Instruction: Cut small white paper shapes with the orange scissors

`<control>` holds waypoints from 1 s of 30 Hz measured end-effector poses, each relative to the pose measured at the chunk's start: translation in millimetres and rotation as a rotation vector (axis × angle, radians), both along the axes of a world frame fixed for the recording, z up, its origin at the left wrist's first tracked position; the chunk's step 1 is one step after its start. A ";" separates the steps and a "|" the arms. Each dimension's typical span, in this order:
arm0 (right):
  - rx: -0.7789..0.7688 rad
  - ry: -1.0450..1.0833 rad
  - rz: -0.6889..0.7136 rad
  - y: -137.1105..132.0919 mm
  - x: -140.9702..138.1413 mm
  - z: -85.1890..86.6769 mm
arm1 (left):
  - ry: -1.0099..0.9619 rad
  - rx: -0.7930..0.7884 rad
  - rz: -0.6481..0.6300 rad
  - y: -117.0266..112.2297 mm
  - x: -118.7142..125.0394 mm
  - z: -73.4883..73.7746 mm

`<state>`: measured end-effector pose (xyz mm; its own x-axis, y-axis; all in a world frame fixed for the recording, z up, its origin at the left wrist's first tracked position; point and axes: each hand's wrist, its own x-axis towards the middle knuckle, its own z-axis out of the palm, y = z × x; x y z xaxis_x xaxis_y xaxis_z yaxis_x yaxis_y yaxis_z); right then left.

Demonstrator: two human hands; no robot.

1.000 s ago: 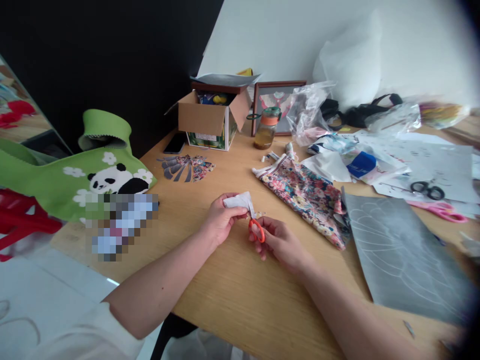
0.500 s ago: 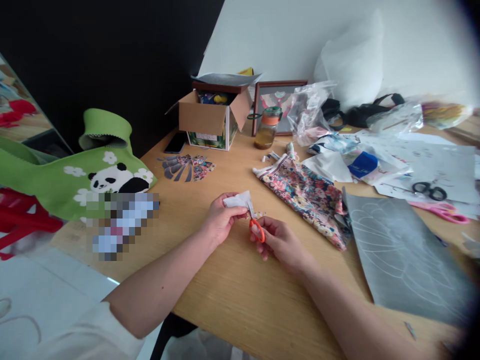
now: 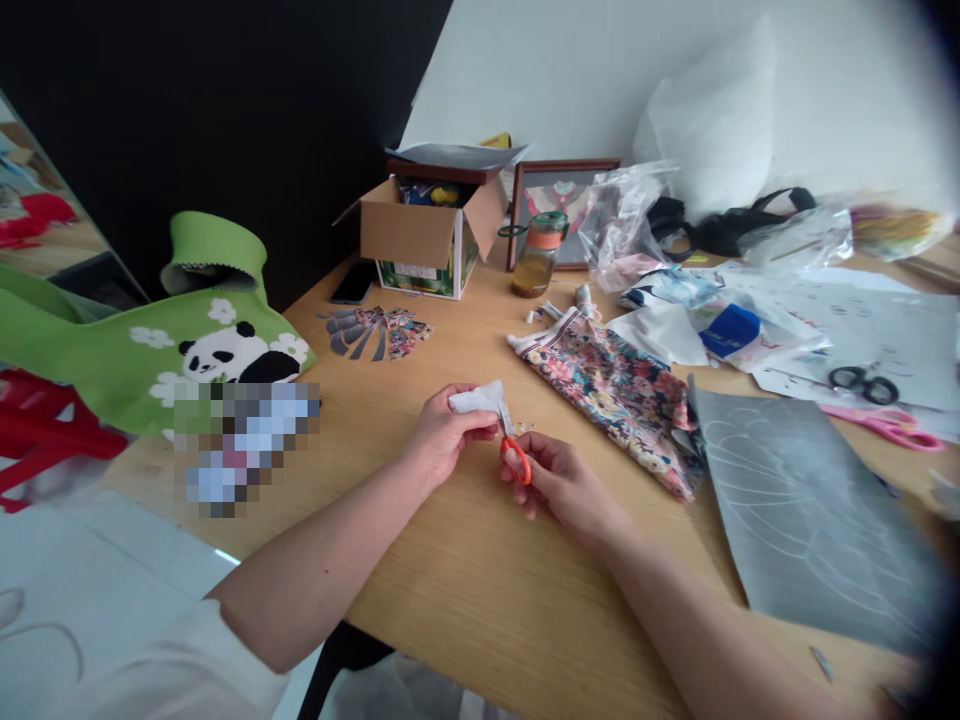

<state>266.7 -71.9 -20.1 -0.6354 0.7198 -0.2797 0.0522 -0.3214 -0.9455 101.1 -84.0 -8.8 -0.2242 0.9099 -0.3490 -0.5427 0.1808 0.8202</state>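
In the head view, just below the frame's centre, a white scrap (image 3: 480, 398) was pinched by the closed fingers of the left hand (image 3: 442, 435) above the desk (image 3: 450, 600), its long axis laid left to right. Small orange scissors (image 3: 514, 455) were gripped by the right hand (image 3: 559, 480), just lower right of the scrap, with the blades pointed up into its right edge. Against the earlier frame, hardly anything was altered: both hands and the scrap were kept in place.

Bare table (image 3: 465, 560) nearside, floral fabric (image 3: 611, 385) (right) close
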 end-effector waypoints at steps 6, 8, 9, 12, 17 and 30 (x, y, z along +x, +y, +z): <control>-0.001 0.015 0.020 -0.3 1.8 0.1 | 0.007 0.026 0.019 0.0 1.5 -0.6; 0.003 0.017 0.019 -0.4 1.8 0.0 | 0.010 0.031 0.020 0.0 1.7 -1.0; 0.006 0.015 0.017 -0.4 1.7 -0.1 | 0.012 0.031 0.021 0.0 1.8 -1.2; 0.010 0.005 0.009 -0.3 1.0 -0.6 | 0.013 0.034 0.023 0.0 1.6 -1.6; 0.019 -0.006 0.002 -0.3 0.7 -1.0 | 0.010 0.037 0.020 0.1 1.7 -1.7; 0.043 -0.026 0.012 0.4 1.8 -3.5 | 0.017 0.036 0.020 0.5 1.5 -1.0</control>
